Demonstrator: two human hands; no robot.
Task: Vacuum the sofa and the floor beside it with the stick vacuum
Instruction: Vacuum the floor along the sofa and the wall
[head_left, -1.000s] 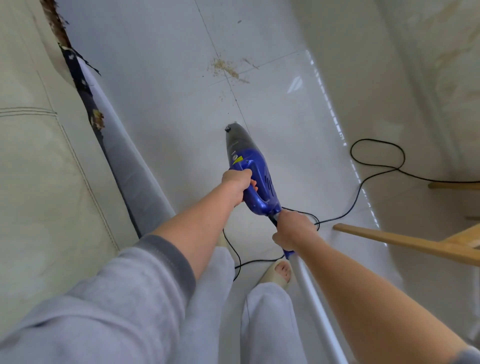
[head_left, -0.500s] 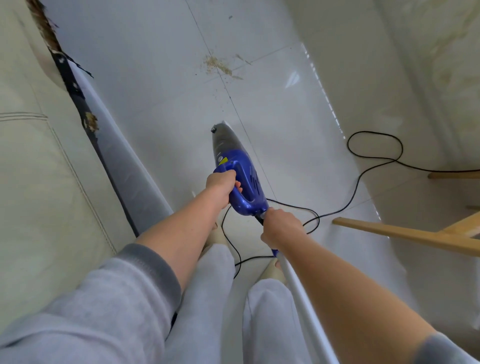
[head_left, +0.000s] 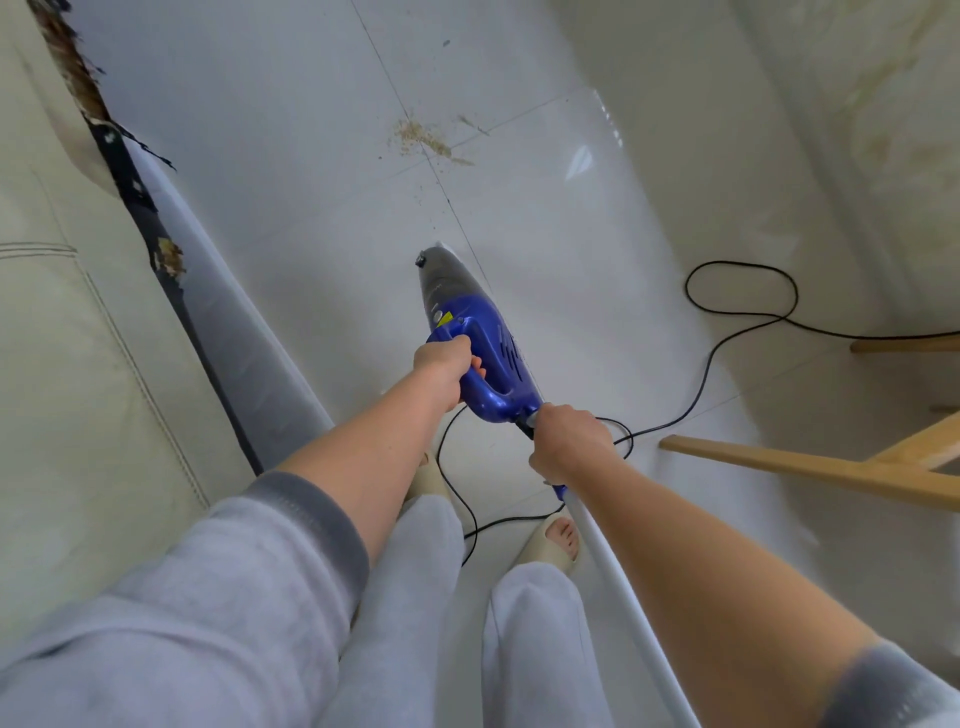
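Observation:
The blue stick vacuum (head_left: 498, 358) with its grey dust cup points away from me over the white tile floor (head_left: 322, 171). My left hand (head_left: 444, 364) grips its loop handle. My right hand (head_left: 566, 447) holds the joint at the rear of the body, where a white tube (head_left: 623, 587) runs back under my right forearm. A patch of brown crumbs (head_left: 421, 137) lies on the floor ahead of the nozzle. The cream sofa (head_left: 67, 338) fills the left side, with its torn dark edge (head_left: 156, 234) showing debris.
The vacuum's black cord (head_left: 727, 332) loops across the floor to the right and under my legs. A wooden frame (head_left: 810, 467) juts in from the right. My feet in beige slippers (head_left: 550, 543) stand below the vacuum. A pale wall or curtain rises at the far right.
The vacuum and both hands have barely moved; the view shifted slightly, with my right foot stepping forward into sight again.

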